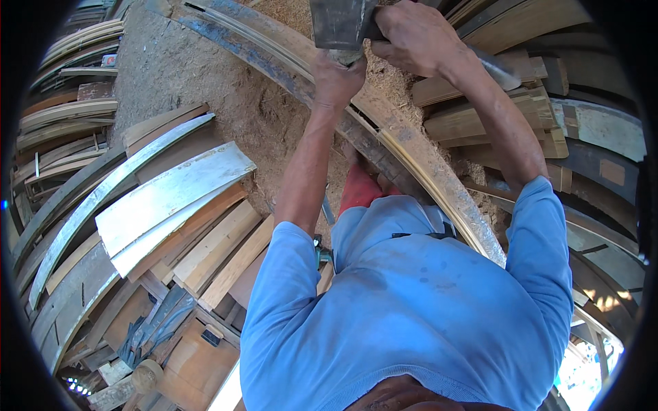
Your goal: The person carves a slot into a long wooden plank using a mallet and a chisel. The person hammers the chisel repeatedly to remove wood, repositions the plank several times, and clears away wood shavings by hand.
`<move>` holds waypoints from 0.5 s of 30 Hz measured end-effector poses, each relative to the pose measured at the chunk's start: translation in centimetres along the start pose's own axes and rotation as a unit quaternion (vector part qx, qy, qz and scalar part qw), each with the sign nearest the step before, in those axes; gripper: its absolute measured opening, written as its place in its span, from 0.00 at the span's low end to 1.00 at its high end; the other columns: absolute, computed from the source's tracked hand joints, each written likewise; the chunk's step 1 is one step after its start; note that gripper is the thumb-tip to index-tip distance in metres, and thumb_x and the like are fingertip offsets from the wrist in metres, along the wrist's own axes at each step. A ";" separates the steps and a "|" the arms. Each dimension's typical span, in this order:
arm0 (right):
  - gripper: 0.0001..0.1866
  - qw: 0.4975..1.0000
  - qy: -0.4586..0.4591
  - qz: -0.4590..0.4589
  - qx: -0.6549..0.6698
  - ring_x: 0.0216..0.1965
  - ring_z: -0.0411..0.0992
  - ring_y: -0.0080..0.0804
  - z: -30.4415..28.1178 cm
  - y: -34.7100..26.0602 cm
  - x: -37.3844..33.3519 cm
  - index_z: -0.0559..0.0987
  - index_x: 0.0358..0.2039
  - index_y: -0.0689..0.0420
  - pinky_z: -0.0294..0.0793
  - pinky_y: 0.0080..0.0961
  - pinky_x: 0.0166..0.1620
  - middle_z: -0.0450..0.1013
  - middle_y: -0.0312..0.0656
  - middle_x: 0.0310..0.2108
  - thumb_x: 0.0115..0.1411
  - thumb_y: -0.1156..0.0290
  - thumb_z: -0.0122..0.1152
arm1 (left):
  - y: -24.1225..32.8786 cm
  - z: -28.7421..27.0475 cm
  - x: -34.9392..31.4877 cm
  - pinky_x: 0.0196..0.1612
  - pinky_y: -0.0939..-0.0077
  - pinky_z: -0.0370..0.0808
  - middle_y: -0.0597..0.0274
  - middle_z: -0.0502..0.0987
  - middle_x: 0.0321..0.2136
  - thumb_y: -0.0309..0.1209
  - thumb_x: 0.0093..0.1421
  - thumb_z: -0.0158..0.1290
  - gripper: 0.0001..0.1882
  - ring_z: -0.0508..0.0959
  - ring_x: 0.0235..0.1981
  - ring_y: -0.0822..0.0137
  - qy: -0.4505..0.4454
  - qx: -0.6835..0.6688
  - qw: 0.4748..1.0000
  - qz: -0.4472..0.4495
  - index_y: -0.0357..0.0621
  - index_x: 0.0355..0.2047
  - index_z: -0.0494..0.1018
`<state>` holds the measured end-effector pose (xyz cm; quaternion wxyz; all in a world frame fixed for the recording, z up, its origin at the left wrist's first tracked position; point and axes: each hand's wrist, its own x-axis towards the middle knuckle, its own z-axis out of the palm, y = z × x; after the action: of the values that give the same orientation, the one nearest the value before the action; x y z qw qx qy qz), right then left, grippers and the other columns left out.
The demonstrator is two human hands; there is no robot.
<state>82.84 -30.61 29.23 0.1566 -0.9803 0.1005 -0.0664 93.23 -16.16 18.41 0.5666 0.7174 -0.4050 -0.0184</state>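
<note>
A dark grey, flat-sided piece (337,26) is at the top of the view, cut off by the picture's edge; its kind cannot be made out. My left hand (338,81) is closed at its lower end, where a small pale part shows between the fingers. From the right, my right hand (415,38) curls its fingers around a dark part at the piece's side. Both hands are above a long, narrow wooden beam (401,140) with a lengthwise gap, running diagonally from upper left to lower right. Behind my right forearm a shiny, blade-like grey strip (499,71) shows, partly hidden.
Sawdust (392,85) covers the ground around the beam. At left are a pale white board (175,195), stacked planks (223,240) and a plywood panel (199,366). More boards (504,116) lie at right. My red-covered leg (358,186) is beside the beam.
</note>
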 end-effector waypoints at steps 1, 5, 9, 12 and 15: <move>0.17 0.999 0.032 -0.009 0.017 0.26 0.76 0.55 0.1 0.1 -0.3 0.78 0.18 0.63 0.76 0.46 0.30 0.74 0.56 0.20 0.48 0.61 0.67 | 0.4 0.3 0.2 0.34 0.69 0.79 0.55 0.84 0.30 0.27 0.53 0.64 0.09 0.85 0.30 0.58 0.020 -0.007 1.000 -0.006 0.38 0.35 0.80; 0.15 0.976 0.008 0.099 0.194 0.24 0.75 0.37 0.6 -1.1 -1.5 0.78 0.29 0.67 0.73 0.36 0.30 0.75 0.47 0.21 0.54 0.64 0.66 | -2.2 1.4 1.5 0.36 0.68 0.79 0.55 0.84 0.30 0.27 0.53 0.63 0.09 0.85 0.31 0.59 -0.012 0.017 0.997 0.075 0.40 0.36 0.80; 0.17 0.924 -0.001 0.159 0.349 0.21 0.72 0.28 2.9 -0.3 -4.3 0.75 0.28 0.71 0.72 0.30 0.27 0.73 0.40 0.19 0.53 0.67 0.66 | -4.2 1.5 1.9 0.36 0.70 0.79 0.57 0.83 0.27 0.28 0.53 0.64 0.08 0.84 0.30 0.66 -0.063 -0.052 0.997 0.001 0.40 0.33 0.79; 0.12 0.841 0.005 0.204 0.501 0.21 0.70 0.23 4.9 0.2 -7.2 0.76 0.28 0.66 0.71 0.25 0.25 0.72 0.36 0.20 0.57 0.69 0.64 | -1.7 -0.6 4.0 0.35 0.74 0.78 0.61 0.82 0.30 0.26 0.54 0.65 0.10 0.82 0.31 0.71 -0.233 -0.052 0.951 -0.198 0.42 0.36 0.77; 0.12 0.801 0.006 0.234 0.551 0.21 0.71 0.20 6.9 1.1 -10.5 0.77 0.29 0.64 0.71 0.22 0.25 0.74 0.35 0.22 0.63 0.68 0.64 | 1.3 -1.8 2.6 0.32 0.76 0.76 0.64 0.80 0.30 0.27 0.54 0.66 0.11 0.80 0.31 0.74 -0.206 -0.031 0.965 -0.162 0.44 0.35 0.76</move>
<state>73.57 -27.34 21.29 0.6809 -0.6746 0.2745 -0.0774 95.08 -16.32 21.27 0.4822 0.7362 -0.3910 -0.2695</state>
